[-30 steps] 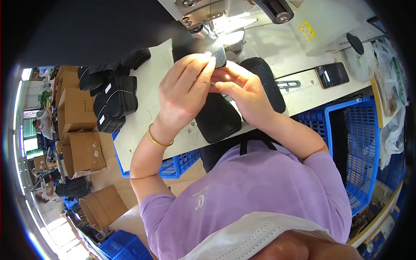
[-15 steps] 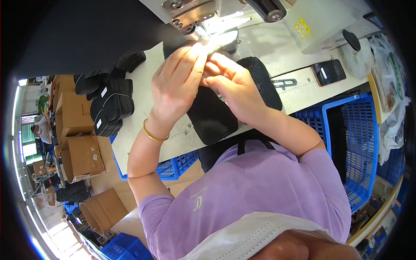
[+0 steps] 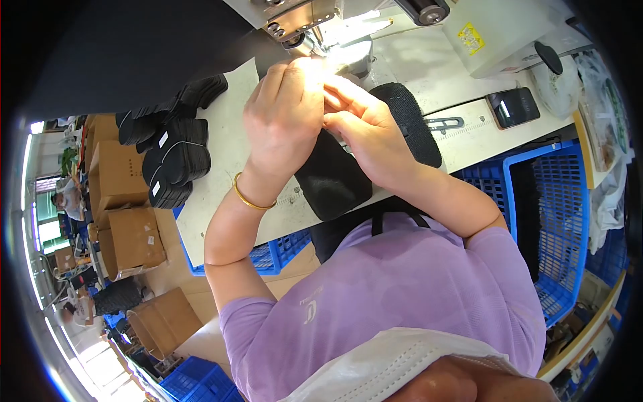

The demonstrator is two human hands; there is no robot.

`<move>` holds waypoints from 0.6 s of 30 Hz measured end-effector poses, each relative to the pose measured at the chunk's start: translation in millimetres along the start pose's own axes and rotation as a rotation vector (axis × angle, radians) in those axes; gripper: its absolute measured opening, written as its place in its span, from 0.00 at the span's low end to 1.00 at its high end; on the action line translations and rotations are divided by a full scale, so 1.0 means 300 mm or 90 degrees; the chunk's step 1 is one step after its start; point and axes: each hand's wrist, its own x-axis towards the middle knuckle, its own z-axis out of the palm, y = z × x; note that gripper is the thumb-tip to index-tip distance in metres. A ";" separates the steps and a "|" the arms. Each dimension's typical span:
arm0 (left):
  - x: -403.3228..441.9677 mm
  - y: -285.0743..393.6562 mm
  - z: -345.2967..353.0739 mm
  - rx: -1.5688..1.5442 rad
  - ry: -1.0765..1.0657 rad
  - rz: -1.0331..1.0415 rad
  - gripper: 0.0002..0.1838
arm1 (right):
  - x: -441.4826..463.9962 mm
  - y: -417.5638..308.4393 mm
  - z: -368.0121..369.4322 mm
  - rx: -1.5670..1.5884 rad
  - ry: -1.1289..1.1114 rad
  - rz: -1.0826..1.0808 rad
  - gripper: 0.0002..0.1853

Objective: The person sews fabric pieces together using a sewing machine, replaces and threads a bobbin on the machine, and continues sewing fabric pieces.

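Both hands meet just below the needle area of a sewing machine (image 3: 305, 30), under its bright lamp. My left hand (image 3: 287, 117), with a gold bangle (image 3: 253, 194) at the wrist, has its fingers closed together, tips glaring in the light. My right hand (image 3: 372, 134) is pinched close against it, thumb pressed to the fingers. Anything between the fingertips is hidden. Beneath the hands lies a smooth black rounded piece (image 3: 335, 181), partly covered by them. A textured black piece (image 3: 404, 117) rests to the right of my right hand.
Tied stacks of black pieces (image 3: 179, 155) sit at the table's left. A small grey slotted tool (image 3: 445, 124) and a phone (image 3: 514, 107) lie to the right. Blue baskets (image 3: 552, 221) stand below the table's edge; cardboard boxes (image 3: 134, 238) are on the left floor.
The view has shifted slightly. My left hand has moved a little to the right and turned, its fingers bunched closer to the right hand. The black pieces stay in place.
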 end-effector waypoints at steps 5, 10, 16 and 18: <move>-0.003 0.012 0.002 0.009 -0.014 -0.028 0.13 | -0.003 0.019 -0.006 -0.014 0.007 -0.031 0.28; -0.020 -0.026 0.010 -0.029 -0.004 -0.057 0.16 | 0.001 0.036 -0.039 -0.026 0.005 -0.017 0.25; -0.006 -0.110 -0.100 -0.238 -0.110 -0.027 0.24 | -0.014 -0.010 -0.008 -0.153 -0.026 -0.015 0.20; -0.004 -0.051 -0.119 -0.220 -0.111 -0.032 0.24 | -0.008 0.017 -0.028 -0.166 -0.044 -0.046 0.16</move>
